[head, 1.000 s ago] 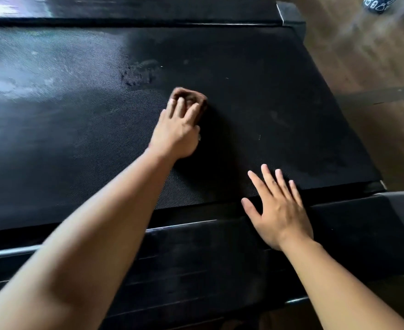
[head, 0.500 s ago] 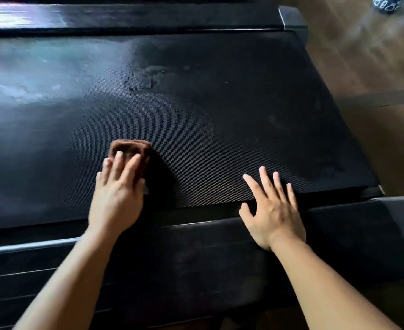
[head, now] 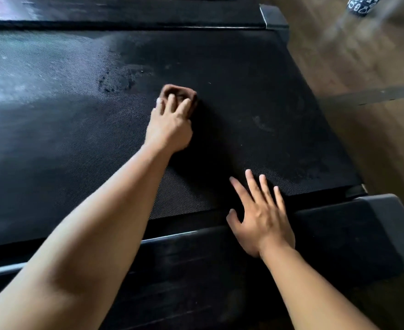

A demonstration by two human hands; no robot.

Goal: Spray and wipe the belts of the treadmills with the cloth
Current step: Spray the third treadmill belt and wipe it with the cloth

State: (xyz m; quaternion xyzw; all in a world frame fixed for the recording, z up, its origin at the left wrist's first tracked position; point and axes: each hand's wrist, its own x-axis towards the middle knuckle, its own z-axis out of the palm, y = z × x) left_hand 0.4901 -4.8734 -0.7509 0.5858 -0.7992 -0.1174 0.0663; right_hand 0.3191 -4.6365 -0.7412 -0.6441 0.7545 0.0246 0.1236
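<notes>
The black treadmill belt (head: 255, 96) fills most of the view, with a damp speckled patch (head: 115, 79) near its middle and a pale sheen at the left. A small brown cloth (head: 180, 94) lies bunched on the belt. My left hand (head: 170, 125) presses down on it with its fingers spread over the top; the thumb is hidden. My right hand (head: 261, 215) rests flat and empty, fingers spread, across the belt's near edge and the black side rail (head: 339, 229).
Wooden floor (head: 362, 67) runs along the right of the treadmill. A dark strip (head: 372, 95) crosses it. A blurred black-and-white patterned object (head: 362, 5) sits at the top right. The far side rail (head: 148, 13) borders the belt at the top.
My left hand pulled the cloth toward me and left, then pushed it back out to the belt's middle. The right hand stayed in place.
</notes>
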